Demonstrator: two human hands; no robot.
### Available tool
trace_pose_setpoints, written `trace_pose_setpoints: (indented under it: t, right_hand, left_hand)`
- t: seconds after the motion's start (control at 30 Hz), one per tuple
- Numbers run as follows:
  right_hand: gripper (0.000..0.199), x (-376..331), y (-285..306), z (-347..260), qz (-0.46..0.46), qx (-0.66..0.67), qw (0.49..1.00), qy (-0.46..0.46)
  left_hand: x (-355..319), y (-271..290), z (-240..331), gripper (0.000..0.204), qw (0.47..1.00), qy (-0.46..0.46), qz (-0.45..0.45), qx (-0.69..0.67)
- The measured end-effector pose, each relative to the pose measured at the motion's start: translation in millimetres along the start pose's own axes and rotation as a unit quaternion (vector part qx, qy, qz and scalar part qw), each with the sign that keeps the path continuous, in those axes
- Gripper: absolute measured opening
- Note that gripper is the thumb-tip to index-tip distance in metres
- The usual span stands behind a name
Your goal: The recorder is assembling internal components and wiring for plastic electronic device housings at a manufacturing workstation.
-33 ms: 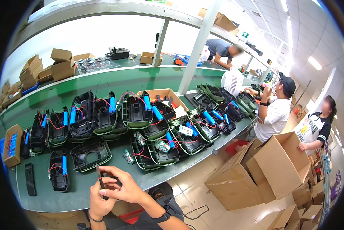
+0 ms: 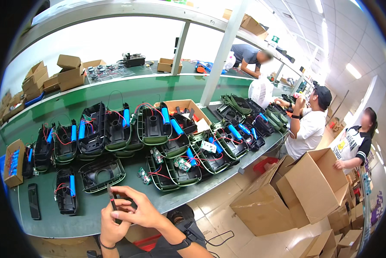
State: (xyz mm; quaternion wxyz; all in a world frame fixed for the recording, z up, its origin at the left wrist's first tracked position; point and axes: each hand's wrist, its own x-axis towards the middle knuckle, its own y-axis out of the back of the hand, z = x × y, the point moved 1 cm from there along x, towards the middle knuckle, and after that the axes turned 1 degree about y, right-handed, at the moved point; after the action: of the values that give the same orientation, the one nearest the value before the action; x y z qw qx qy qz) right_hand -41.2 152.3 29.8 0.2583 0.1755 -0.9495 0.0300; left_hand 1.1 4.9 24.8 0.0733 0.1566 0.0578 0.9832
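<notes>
Just over the bench's near edge, my left hand (image 2: 110, 228) and my right hand (image 2: 142, 210) meet around a slim dark tool (image 2: 112, 199) with a reddish band and a narrow tip pointing up. Fingers of both hands close on its handle; its exact kind is unclear. Beyond the tip lies an empty black-and-green plastic shell (image 2: 89, 178) with a round opening. To the left, a black housing (image 2: 64, 205) holds a blue cylindrical battery (image 2: 72, 185) and red wires. Several more housings (image 2: 152, 129) with batteries and wires crowd the bench, and some carry circuit boards (image 2: 182, 164).
A black phone-like device (image 2: 33, 202) lies at left, near a carton of blue batteries (image 2: 12, 164). A white fan (image 2: 260, 91) stands at far right. Large open cartons (image 2: 266, 202) fill the right floor beside two people; another person leans over the back bench.
</notes>
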Motion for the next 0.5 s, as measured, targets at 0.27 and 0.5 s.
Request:
trace_pose_setpoints:
  t: [0.27, 0.5]
  right_hand:
    - [0.064, -0.4, 1.4, 3.3, -0.040, 0.016, 0.998, -0.051]
    - [0.062, 0.5, -0.4, -0.3, -0.008, 0.066, 0.996, -0.056]
  left_hand:
    - [-0.3, 2.0, 0.7, 0.029, 1.000, 0.019, 0.000, 0.020]
    - [-0.1, 0.5, 1.6, 0.029, 1.000, 0.013, 0.013, 0.023]
